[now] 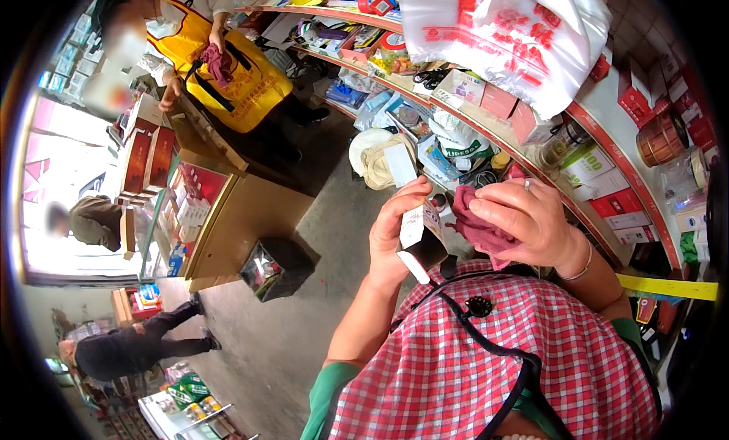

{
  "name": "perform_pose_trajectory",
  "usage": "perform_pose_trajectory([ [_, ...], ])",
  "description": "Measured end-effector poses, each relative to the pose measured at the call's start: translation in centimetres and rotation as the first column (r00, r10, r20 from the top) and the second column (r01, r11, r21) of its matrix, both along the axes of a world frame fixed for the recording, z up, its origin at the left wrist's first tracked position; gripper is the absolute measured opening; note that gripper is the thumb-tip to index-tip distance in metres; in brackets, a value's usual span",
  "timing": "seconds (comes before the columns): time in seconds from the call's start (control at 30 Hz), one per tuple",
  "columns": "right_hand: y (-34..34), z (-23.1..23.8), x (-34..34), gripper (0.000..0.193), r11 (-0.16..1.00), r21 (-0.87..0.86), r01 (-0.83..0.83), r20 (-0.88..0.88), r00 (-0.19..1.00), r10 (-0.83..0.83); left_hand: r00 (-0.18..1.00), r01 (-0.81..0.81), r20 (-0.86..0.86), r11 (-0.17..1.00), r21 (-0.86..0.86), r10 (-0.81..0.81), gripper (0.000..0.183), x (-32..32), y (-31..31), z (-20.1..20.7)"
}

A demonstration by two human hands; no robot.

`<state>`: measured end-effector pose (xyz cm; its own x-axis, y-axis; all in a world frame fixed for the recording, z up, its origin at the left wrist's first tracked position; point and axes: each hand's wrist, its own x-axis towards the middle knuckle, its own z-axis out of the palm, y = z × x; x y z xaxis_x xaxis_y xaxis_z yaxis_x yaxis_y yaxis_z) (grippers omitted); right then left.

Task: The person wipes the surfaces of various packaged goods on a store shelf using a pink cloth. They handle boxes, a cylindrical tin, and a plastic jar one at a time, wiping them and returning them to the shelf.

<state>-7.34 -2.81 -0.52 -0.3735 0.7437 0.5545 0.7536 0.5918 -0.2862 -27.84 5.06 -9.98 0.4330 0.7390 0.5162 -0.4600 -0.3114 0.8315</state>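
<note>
My left hand (386, 242) is closed around a small white carton (416, 226). One end flap of the carton hangs open toward me, and its inside looks dark. Bunched in my right hand (538, 221) is a maroon cloth (480, 226), gripped between thumb and fingers just right of the carton. The cloth and the carton are apart. Both hands are in front of my red checked apron (524, 356).
Curved shelves (486, 121) crowded with boxes and packets run along the far and right side. A white plastic bag (509, 45) hangs over them. A person in a yellow apron (250, 83) holds a maroon cloth beside a counter (243, 220). A black bin (277, 269) stands on the floor.
</note>
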Motion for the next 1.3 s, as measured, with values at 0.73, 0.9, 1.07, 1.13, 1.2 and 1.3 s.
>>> perform_pose_trajectory([
  [0.73,1.5,-3.9,-0.3,0.060,0.989,-0.145,0.025,0.005,1.000,-0.025,0.551,0.758,0.833,0.381,-0.529,0.060,0.055,-2.9,1.9,-2.7],
  [0.9,1.8,-3.5,-0.7,0.061,0.985,-0.173,0.004,0.000,1.000,-0.004,0.614,0.713,0.789,0.409,-0.569,0.027,0.048,-2.5,1.7,-2.8],
  [1.07,2.4,-2.5,-1.0,0.066,0.987,-0.159,-0.026,-0.031,0.999,0.021,0.857,0.457,0.503,0.615,-0.642,-0.111,0.052,-2.3,1.2,-2.8],
  [1.13,2.5,-2.0,-1.2,0.069,0.987,-0.161,-0.020,-0.031,0.999,0.015,0.933,0.316,0.348,0.661,-0.680,-0.088,0.057,-1.9,0.8,-1.3],
  [1.2,2.5,-1.4,-1.5,0.072,0.993,-0.114,-0.027,-0.027,0.999,0.024,0.972,0.215,0.210,0.770,-0.601,-0.107,0.058,-1.7,0.6,-0.5],
  [1.3,2.4,-0.3,-2.0,0.074,0.997,-0.047,-0.057,0.032,0.998,0.059,0.987,0.134,0.143,0.851,-0.508,-0.070,0.051,-1.5,0.4,0.2],
])
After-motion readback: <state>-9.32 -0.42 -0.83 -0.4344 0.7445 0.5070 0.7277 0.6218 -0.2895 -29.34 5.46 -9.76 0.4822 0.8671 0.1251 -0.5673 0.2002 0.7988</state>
